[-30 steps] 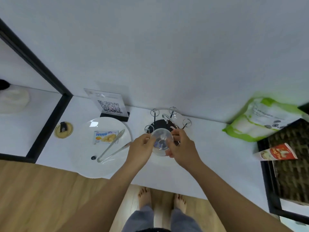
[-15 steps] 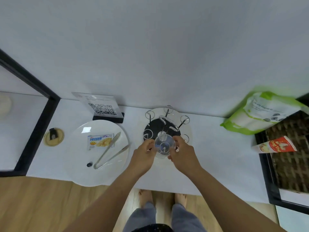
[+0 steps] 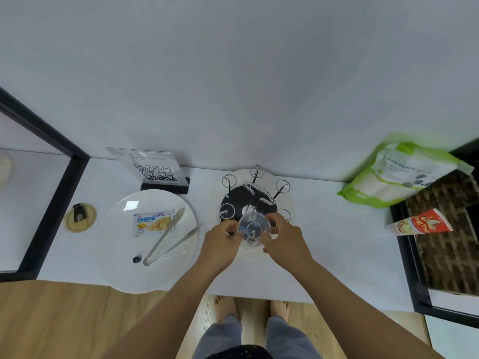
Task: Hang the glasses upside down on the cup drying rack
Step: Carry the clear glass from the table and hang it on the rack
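Note:
A clear glass (image 3: 253,229) sits upside down, base facing me, over the near side of the cup drying rack (image 3: 255,195). The rack has a black round base on a white tray and several chrome prongs ending in rings; the prongs at the back and sides are bare. My left hand (image 3: 221,242) grips the glass on its left side and my right hand (image 3: 283,238) grips it on its right side. A prong shows through the glass; I cannot tell whether the glass rests on it.
A large white plate (image 3: 124,265) at the left holds metal tongs (image 3: 168,237), a snack packet (image 3: 153,223) and a small dark bead. A QR-code stand (image 3: 155,172) is behind it. A green bag (image 3: 399,177) and a red carton (image 3: 422,224) lie right. The table's front edge is close.
Both hands have carried the glass down and slightly nearer, over the rack's near prong. The camera view has shifted, so the rack shows more fully behind the hands.

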